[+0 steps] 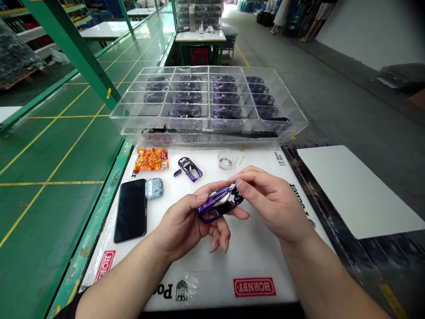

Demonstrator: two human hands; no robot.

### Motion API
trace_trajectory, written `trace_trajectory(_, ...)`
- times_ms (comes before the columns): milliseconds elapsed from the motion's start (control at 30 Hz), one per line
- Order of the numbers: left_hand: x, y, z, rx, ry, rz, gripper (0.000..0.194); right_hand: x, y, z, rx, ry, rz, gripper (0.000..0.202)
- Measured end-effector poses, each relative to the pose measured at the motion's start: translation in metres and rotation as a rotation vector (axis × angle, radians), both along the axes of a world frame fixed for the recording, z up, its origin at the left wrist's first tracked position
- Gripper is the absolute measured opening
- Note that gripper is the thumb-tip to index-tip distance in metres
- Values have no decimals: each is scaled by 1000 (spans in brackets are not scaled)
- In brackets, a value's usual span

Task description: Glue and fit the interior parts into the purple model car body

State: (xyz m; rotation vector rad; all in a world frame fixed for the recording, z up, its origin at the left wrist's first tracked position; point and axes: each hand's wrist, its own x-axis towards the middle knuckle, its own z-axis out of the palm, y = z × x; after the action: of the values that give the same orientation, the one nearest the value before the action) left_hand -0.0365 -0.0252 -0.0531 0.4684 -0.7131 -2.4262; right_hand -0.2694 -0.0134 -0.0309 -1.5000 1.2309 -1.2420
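My left hand [192, 221] is closed around a purple toy car body [219, 204], which lies tilted with black and silvery areas showing. At the far right end of the body, my right hand [272, 199] pinches thumb and forefinger together. Whatever sits between those fingertips is too small to make out. Beyond my hands, a second purple car body [190, 169] lies on the white printed sheet [255, 261], with a small purple piece [177, 173] beside it. A small clear dish [227, 159] holds tiny dark bits, and a thin stick [242, 159] lies to its right.
Clear divided trays [209, 119] with several purple car bodies stand across the back of the table. On the left lie a black phone [130, 211], a blue patterned case [154, 188] and an orange snack packet [151, 158]. A white board [358, 190] lies at right; a green post [76, 53] rises at left.
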Motion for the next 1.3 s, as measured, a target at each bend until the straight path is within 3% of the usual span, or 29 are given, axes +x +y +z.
trace_trajectory(167,1,0,-4,-176,-186,78,71,0,4,2,24,-15,-13,18)
trace_trajectory(467,5,7,-12,-1153,-819,546,75,1,4,0,19,-24,-140,20)
trace_trajectory(633,3,5,-13,-1412,-905,676,58,1,3,-2,84,-54,-126,33)
trace_trajectory(767,5,4,-9,-1446,-883,689,48,-1,2,-8,125,-95,-115,36)
trace_trajectory(1033,4,4,-7,-1343,-848,676,44,-2,2,-9,130,-114,-119,42)
trace_trajectory(1133,5,5,-7,-1213,-833,628,44,-2,3,-5,99,-98,-132,42)
trace_trajectory(1300,5,4,-6,-831,-709,528,49,-5,2,-6,38,-119,-33,33)
